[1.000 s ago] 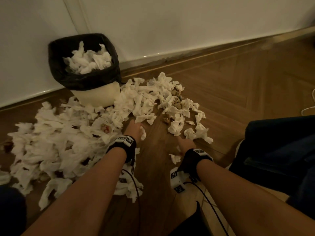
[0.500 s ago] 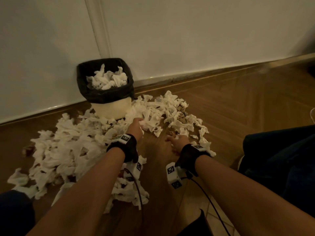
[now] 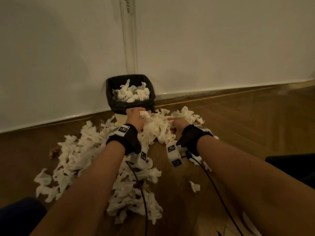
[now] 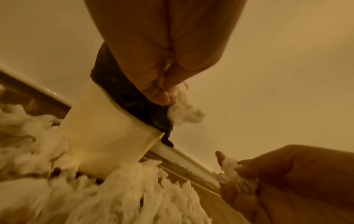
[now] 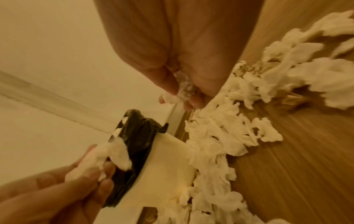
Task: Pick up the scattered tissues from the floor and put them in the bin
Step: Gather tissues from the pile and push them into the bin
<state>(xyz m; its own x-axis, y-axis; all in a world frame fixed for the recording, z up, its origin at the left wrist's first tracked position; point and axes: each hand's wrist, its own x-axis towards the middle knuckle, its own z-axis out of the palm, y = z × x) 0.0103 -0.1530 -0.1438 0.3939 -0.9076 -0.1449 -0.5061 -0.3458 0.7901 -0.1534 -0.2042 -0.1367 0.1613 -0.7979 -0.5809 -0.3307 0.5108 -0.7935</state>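
Observation:
A white bin (image 3: 121, 117) with a black liner (image 3: 110, 92) stands against the wall, part full of tissues (image 3: 132, 93). Crumpled white tissues (image 3: 81, 150) lie scattered over the wooden floor in front of it. My left hand (image 3: 135, 116) is raised just before the bin's front rim and grips a wad of tissue (image 4: 184, 112). My right hand (image 3: 177, 124) is a little lower and to the right, and pinches another crumpled tissue (image 5: 184, 89). A loose bunch of tissues (image 3: 156, 128) sits between the two hands.
The white wall (image 3: 221, 48) and its skirting (image 3: 238, 90) run close behind the bin. Bare wooden floor (image 3: 255, 125) lies to the right. Dark clothing (image 3: 293, 166) shows at the right edge and at the lower left. Cables (image 3: 141, 193) hang from both wrist cameras.
Both hands have left the floor pile and moved forward and up towards the bin, each now holding tissue. The view has tilted up to show more wall.

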